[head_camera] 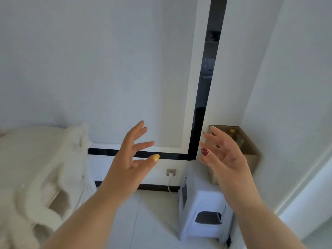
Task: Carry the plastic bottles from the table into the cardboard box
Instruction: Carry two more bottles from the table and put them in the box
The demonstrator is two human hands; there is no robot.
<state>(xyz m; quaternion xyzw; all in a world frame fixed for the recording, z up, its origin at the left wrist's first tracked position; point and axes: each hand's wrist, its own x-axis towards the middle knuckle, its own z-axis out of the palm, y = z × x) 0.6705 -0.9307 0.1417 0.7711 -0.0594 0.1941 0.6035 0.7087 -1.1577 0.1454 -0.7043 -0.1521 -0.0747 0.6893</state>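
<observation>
Empty-handed, a person raises the left hand (132,155) and right hand (222,157), fingers spread and holding nothing, before the box (251,151) standing on a white stool (203,200) in the corner. One bottle (238,138), yellow-capped with clear sides, stands inside. A drop-off looks finished; the next move likely means turning back for another. No table is in view.

head-worn view, forward-down, close on hands (179,159)
</observation>
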